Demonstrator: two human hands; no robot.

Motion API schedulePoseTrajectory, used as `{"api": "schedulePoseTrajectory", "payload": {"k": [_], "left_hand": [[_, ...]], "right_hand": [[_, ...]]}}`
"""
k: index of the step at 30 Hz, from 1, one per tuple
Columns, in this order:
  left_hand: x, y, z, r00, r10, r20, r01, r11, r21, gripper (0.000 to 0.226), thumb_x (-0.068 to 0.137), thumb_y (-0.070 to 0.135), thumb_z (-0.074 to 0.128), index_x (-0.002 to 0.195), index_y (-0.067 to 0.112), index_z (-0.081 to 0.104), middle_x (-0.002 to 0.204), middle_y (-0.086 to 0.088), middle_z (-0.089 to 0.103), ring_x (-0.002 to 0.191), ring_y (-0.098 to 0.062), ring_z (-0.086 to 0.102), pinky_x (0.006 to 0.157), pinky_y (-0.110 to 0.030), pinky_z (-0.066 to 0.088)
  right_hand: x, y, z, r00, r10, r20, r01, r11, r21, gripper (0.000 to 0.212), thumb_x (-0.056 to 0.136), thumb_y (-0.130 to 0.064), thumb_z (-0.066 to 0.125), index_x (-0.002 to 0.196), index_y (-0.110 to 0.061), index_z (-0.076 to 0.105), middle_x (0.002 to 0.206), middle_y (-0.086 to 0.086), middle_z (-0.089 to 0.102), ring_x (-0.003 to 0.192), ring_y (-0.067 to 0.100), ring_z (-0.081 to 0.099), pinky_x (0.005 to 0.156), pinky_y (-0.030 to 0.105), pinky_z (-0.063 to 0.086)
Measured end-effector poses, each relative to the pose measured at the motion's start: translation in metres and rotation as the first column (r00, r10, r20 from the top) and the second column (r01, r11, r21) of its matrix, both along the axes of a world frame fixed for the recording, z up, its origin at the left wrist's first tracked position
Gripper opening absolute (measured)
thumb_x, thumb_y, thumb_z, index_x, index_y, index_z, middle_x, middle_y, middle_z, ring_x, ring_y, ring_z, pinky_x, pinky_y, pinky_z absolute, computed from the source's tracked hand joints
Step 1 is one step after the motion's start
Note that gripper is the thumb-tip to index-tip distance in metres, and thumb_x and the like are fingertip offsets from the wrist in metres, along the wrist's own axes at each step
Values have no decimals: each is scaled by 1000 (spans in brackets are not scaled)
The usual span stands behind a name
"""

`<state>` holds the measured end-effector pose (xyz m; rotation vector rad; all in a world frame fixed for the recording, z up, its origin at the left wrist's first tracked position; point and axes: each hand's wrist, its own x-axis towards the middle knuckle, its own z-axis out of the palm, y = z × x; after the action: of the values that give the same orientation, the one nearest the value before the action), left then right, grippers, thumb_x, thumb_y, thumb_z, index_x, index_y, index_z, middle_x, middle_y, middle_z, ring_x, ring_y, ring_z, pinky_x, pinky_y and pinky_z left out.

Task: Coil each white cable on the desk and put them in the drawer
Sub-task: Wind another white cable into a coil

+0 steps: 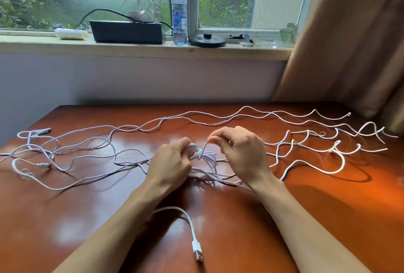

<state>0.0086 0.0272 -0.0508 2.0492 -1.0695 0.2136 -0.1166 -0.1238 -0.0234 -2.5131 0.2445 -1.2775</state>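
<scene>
between both hands' fingers (pixel 215 140), coiled cable (pixel 204 155)

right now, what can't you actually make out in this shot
Head view only:
The drawer: nowhere in frame.
How many white cables lie on the desk: they cross and tangle, and one runs off the left edge.
How the coiled bundle is wound: the left hand and right hand cover part of it.
The bottle label: print too small to read.
</scene>
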Motion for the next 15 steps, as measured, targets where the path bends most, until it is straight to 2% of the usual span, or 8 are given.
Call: {"api": "schedulePoseTrajectory", "payload": {"k": [3, 5, 9, 12, 15], "left_hand": [[-4, -1, 1, 999, -19, -30, 20, 999, 33, 19, 89, 17, 55, 79, 33, 53, 62, 13, 57, 69, -24, 52, 67, -40, 51], [-8, -1, 2, 999, -18, -40, 20, 999, 50, 22, 92, 23, 56, 76, 38, 53, 63, 14, 58, 70, -21, 52, 68, -37, 50], [-14, -1, 8, 986, -121, -117, 121, 993, -4, 22, 91, 33, 55, 71, 43, 56, 59, 14, 55, 61, -14, 44, 63, -36, 42], [-19, -1, 13, 949, -226, -219, 214, 974, -80, 37, 98, 19, 56, 67, 40, 57, 54, 14, 50, 54, -6, 38, 56, -31, 33], [-19, 0, 13, 890, -311, -335, 277, 950, -144, 40, 102, 8, 54, 70, 33, 59, 54, 11, 45, 55, -11, 35, 55, -30, 30]], "right_hand": [[1, -4, -1, 999, 3, -32, -1, 998, 65, 22, 87, -56, 64, 87, -38, 77, 64, -15, 65, 70, 9, 56, 62, 31, 48], [1, -6, -1, 1000, 2, -21, 0, 995, 103, 29, 84, -62, 61, 85, -39, 78, 64, -14, 67, 70, 10, 58, 62, 31, 48], [2, -8, -3, 1000, -4, -17, 7, 987, 164, 35, 80, -65, 55, 83, -40, 79, 65, -19, 66, 71, 9, 59, 63, 33, 50], [3, -9, -5, 999, 4, -52, 9, 966, 259, 31, 77, -64, 58, 84, -42, 79, 60, -22, 62, 72, 8, 61, 63, 38, 54], [2, -11, -4, 997, 15, -77, 10, 950, 311, 15, 83, -55, 70, 81, -43, 78, 59, -16, 65, 67, 8, 62, 62, 39, 55]]}}
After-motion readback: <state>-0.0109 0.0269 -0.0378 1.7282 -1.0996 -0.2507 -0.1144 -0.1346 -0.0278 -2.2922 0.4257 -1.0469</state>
